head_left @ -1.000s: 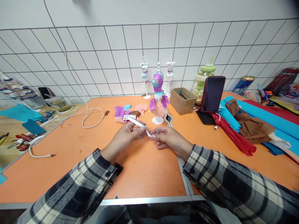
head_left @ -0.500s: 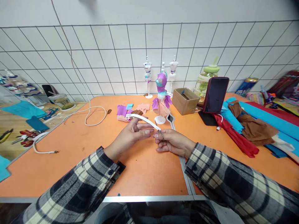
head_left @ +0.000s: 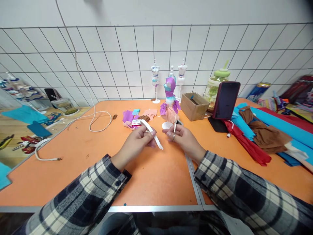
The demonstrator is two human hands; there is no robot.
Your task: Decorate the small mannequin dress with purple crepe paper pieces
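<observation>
My left hand pinches a narrow white strip between thumb and fingers. The strip slants down to the right past the fingertips, above the table. Just to its right, my right hand is closed on small metal scissors, blades pointing up and mostly hidden by the fingers. Strip and scissors are apart. Behind the hands stands a mini dress form with a purple and blue top and a peach and purple skirt. Purple fabric scraps lie beyond my left hand, beside a small white-and-red packet.
A cardboard box and a phone on a stand are at the back right. Folded red cloth and brown cloth lie at the right. Small white mannequins stand by the wall. A white cable loops at left.
The strip has swung from lying across both hands to slanting downward in my left hand. My right hand with the scissors has moved right and slightly up, away from the strip's end.
</observation>
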